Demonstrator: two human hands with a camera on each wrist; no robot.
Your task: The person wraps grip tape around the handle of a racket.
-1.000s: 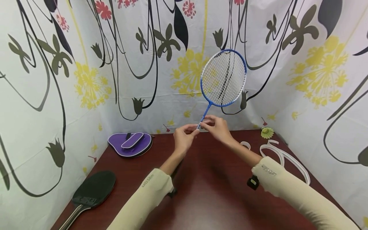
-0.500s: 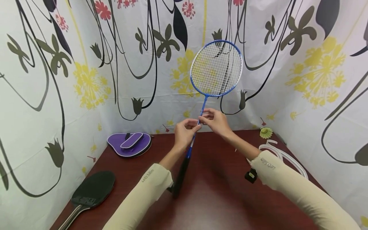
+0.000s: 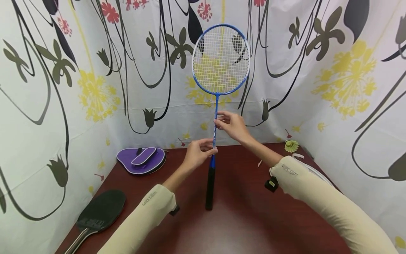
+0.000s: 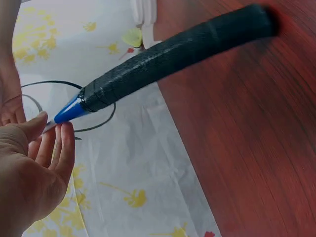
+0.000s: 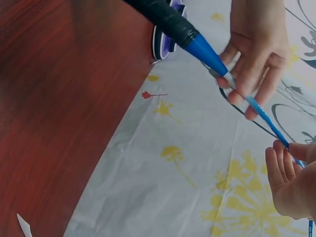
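Observation:
A blue and white badminton racket (image 3: 214, 135) stands nearly upright in the head view, strings at the top and black grip hanging down. The left hand (image 3: 199, 152) pinches the lower shaft between thumb and fingertips, just above the blue cone. Higher up, below the racket's head, the right hand (image 3: 233, 125) pinches the shaft. In the left wrist view the black-wrapped handle (image 4: 182, 52) points toward the camera's upper right, with the left hand (image 4: 37, 168) at its blue cone. The right wrist view shows both the left hand (image 5: 259, 54) and the right hand (image 5: 291, 180) on the shaft.
A purple paddle case (image 3: 141, 161) lies at the table's back left. Nearer on the left is a black table tennis paddle (image 3: 101, 210). A yellow-green shuttlecock (image 3: 291, 146) and a white strap (image 3: 312, 169) lie at the right. Patterned curtain surrounds the dark red table (image 3: 241, 225).
The racket has swung from a rightward tilt to nearly upright, its head moving left and up. The hands have moved apart along the shaft, the right going up and the left down.

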